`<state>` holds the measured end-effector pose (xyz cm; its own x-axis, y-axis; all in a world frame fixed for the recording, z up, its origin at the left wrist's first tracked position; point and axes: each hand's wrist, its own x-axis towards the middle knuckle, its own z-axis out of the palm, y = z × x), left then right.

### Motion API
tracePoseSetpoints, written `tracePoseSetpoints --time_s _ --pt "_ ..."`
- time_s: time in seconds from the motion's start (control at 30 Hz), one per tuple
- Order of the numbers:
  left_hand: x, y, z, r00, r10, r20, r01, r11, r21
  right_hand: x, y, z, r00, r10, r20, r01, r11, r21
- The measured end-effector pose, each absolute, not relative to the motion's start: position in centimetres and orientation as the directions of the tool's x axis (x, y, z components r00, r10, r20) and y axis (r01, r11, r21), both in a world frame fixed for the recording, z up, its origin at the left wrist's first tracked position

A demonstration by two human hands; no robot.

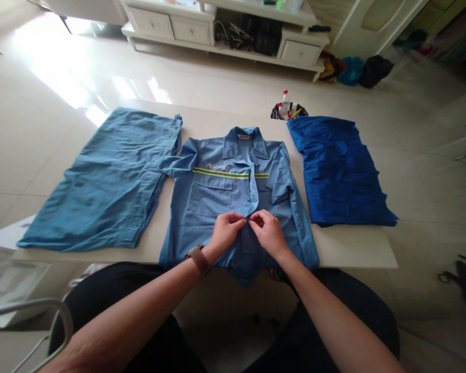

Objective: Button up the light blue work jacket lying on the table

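A blue work shirt (213, 194) with a yellow stripe lies front up in the middle, its collar away from me and its hem hanging over the near table edge. My left hand (228, 230) pinches the shirt's front placket below the chest. Close beside it, my right hand (267, 230) pinches the other side of the same front opening. Both sets of fingertips nearly meet there; any button between them is too small to make out. Above my hands the front is parted up to the collar. A watch with a brown strap (199, 259) is on my left wrist.
On the white table (353, 248), a folded lighter blue garment (104, 181) lies left and a folded dark blue garment (339, 171) lies right. Beyond the far edge stands a bin with bottles (285, 109). A white cabinet (190, 28) is farther back.
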<state>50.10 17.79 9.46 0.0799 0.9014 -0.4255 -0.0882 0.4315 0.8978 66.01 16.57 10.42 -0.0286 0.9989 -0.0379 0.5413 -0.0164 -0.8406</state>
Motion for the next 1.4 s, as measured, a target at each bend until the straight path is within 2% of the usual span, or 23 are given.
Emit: tracePoseSetpoints --time_s 0.23,0.47,0.63,0.83,1.17,1.4 --pt "49.6 18.1 9.8 0.126 0.863 -0.489 -0.022 0.495 0.868 65.5 16.0 11.1 -0.080 0.993 0.081 0.586 0.113 -0.802" --pt "49.8 17.8 9.5 0.127 0.867 -0.481 -0.191 0.497 0.846 65.4 15.9 11.8 -0.094 0.990 0.107 0.606 0.142 -0.783" --pt "50.0 17.9 10.0 0.083 0.880 -0.467 -0.201 0.474 0.857 65.4 16.1 12.1 -0.076 0.992 0.100 0.590 0.125 -0.798" --pt "50.2 17.9 10.7 0.047 0.895 -0.444 -0.156 0.445 0.882 65.6 16.4 11.5 -0.032 0.999 0.021 0.522 0.035 -0.852" --pt "50.4 17.9 9.9 0.138 0.898 -0.419 -0.080 0.431 0.899 65.9 16.6 10.7 0.040 0.985 -0.166 0.389 -0.168 -0.906" --pt "50.1 17.6 9.4 0.199 0.939 -0.281 0.131 0.259 0.957 65.8 17.3 9.8 0.052 0.927 -0.372 0.189 -0.375 -0.908"
